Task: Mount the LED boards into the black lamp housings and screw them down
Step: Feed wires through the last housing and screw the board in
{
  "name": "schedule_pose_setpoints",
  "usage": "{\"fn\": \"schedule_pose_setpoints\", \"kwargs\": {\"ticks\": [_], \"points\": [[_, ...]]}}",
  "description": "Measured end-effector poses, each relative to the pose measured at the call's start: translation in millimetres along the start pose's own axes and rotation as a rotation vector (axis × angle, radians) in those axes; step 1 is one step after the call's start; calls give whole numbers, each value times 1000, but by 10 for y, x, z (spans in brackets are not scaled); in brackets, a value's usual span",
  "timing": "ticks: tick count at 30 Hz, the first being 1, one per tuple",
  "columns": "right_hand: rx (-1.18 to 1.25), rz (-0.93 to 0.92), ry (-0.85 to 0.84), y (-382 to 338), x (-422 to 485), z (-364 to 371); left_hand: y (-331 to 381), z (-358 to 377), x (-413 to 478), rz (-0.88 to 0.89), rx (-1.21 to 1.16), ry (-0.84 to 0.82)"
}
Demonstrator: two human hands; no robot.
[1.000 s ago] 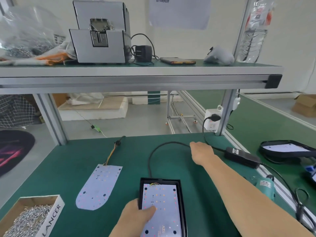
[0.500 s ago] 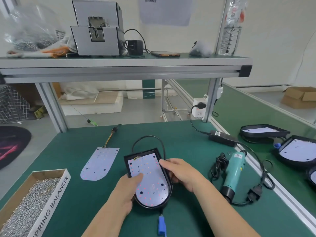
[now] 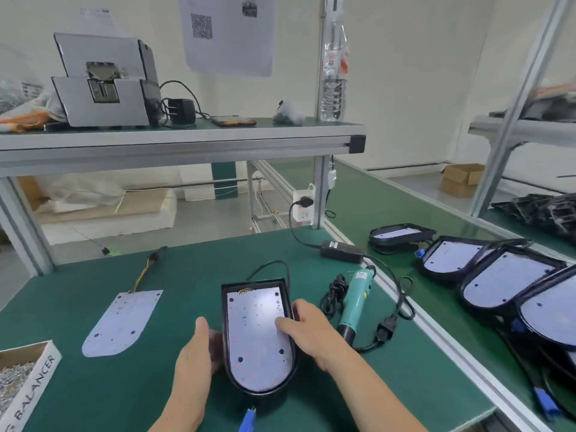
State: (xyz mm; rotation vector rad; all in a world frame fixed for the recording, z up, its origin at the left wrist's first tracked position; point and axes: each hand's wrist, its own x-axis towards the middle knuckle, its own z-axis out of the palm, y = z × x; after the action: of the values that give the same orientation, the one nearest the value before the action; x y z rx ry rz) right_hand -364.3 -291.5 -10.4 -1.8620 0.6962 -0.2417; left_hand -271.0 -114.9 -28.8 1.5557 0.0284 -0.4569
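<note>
Gripping black lamp housing (image 3: 265,396) on green bench (image 3: 93,394) w/ both my hands: L hand (image 3: 194,353) curls against its left wall, R hand (image 3: 307,335) clamps the right wall, thumb on LED board (image 3: 255,344) seated inside.

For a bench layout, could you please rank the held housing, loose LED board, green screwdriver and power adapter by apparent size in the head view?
1. held housing
2. loose LED board
3. green screwdriver
4. power adapter, though farther from the camera
</note>
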Motion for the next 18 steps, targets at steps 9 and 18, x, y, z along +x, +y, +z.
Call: {"fn": "schedule_pose_setpoints", "kwargs": {"ticks": [9,18], "points": [[253,-100,299,-35,110,-989,-208,41,-9,269,208,82],[291,-66,788,214,468,-2622,-259,104,42,376,223,137]]}}
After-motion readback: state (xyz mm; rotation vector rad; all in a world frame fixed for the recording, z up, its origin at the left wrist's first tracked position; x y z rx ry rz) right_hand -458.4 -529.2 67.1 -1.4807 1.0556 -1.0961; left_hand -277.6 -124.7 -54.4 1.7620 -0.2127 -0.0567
